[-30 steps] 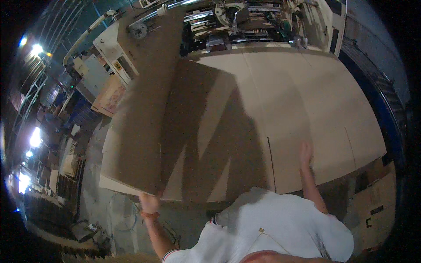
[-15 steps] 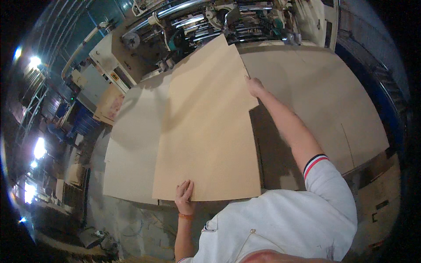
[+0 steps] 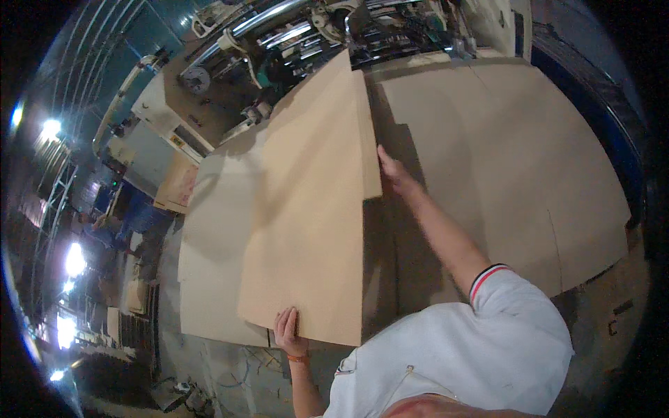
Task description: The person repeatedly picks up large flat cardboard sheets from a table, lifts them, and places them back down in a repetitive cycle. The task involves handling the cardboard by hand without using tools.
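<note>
Roller machinery [image 3: 306, 35] stands beyond the tan cardboard sheet [image 3: 313, 209].

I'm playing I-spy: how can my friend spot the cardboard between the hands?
Find the machine with shiny rollers at the top, then the wide cardboard below. Left of its middle is a tan panel, left hand at its bottom edge, right hand by its right edge. Unlike the cardboard beside it, it looks yellower and raised.

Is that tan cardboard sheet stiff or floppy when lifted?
The cardboard sheet is probably stiff: it shows little sag between left hand and right hand. Its thin near edge suggests it's light for its size. The narrow flap, angled at its right, may bend easily.
</note>
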`<action>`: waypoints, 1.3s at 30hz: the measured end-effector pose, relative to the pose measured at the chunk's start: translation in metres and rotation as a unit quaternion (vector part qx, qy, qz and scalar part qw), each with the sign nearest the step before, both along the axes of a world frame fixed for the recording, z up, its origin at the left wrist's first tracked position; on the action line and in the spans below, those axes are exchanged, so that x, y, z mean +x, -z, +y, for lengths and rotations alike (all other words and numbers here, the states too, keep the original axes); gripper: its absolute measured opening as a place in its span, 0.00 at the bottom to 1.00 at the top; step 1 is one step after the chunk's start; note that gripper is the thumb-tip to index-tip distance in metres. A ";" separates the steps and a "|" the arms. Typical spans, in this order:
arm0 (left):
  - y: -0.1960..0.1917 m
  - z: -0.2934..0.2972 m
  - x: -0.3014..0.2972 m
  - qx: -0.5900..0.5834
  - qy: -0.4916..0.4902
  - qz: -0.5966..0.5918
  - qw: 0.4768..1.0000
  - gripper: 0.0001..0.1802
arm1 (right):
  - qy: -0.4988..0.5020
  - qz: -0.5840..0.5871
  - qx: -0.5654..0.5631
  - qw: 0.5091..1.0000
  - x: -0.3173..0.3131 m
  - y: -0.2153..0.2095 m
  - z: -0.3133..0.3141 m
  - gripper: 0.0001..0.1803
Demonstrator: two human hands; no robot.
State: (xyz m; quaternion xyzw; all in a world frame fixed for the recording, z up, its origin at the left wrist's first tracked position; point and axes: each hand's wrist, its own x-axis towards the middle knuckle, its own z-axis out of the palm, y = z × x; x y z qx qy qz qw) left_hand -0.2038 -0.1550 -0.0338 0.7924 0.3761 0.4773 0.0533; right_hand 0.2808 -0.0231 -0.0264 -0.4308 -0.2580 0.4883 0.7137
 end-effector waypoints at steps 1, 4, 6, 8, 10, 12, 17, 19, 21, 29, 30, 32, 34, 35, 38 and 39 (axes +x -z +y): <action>-0.004 -0.002 0.001 -0.019 0.000 -0.024 1.000 0.19 | -0.100 -0.004 -0.001 0.995 0.028 0.010 -0.034 0.29; -0.014 0.004 0.000 -0.016 -0.084 0.061 0.995 0.25 | 0.157 -0.312 -0.154 0.924 0.108 0.060 -0.173 0.19; -0.020 0.017 -0.007 0.029 -0.079 0.046 0.995 0.21 | 0.377 -0.408 -0.452 0.698 0.161 0.099 -0.304 0.19; -0.024 0.032 -0.021 0.066 -0.049 0.076 0.994 0.25 | 0.486 -0.381 -0.590 0.520 0.197 0.135 -0.467 0.20; -0.026 0.046 -0.033 0.054 -0.094 0.114 0.988 0.28 | 0.557 -0.266 -0.656 0.435 0.219 0.163 -0.612 0.21; -0.023 0.060 -0.039 0.062 -0.099 0.142 0.983 0.27 | 0.636 -0.093 -0.565 0.517 0.233 0.184 -0.717 0.22; -0.020 0.094 -0.049 -0.078 -0.080 -0.021 0.994 0.19 | 0.653 0.088 -0.207 0.723 0.228 0.236 -0.781 0.26; -0.021 0.106 -0.052 -0.073 -0.090 -0.042 0.992 0.19 | 0.617 -0.058 -0.130 0.774 0.218 0.250 -0.777 0.27; -0.025 0.117 -0.057 -0.016 -0.139 -0.004 0.990 0.17 | 0.512 -0.165 0.008 0.843 0.215 0.247 -0.778 0.28; -0.028 0.138 -0.062 -0.014 -0.139 -0.021 0.990 0.17 | 0.695 -0.039 -0.063 0.715 0.204 0.042 -0.714 0.28; -0.028 0.140 -0.059 0.005 -0.139 -0.018 0.990 0.16 | 0.693 -0.064 -0.031 0.718 0.186 0.013 -0.691 0.27; -0.030 0.141 -0.053 0.000 -0.121 -0.056 0.991 0.15 | 0.695 -0.107 -0.048 0.709 0.148 -0.029 -0.648 0.27; -0.034 0.140 -0.045 0.017 -0.116 -0.047 0.992 0.15 | 0.688 -0.189 -0.106 0.693 0.120 -0.051 -0.615 0.26; -0.037 0.137 -0.040 0.035 -0.119 -0.021 0.992 0.16 | 0.681 -0.245 -0.161 0.671 0.111 -0.054 -0.602 0.25; -0.049 0.125 -0.020 0.045 -0.129 -0.019 0.991 0.17 | 0.590 -0.370 -0.032 0.717 0.112 -0.054 -0.568 0.22; -0.054 0.120 -0.011 0.049 -0.133 -0.009 0.990 0.18 | 0.575 -0.395 -0.073 0.713 0.116 -0.053 -0.559 0.22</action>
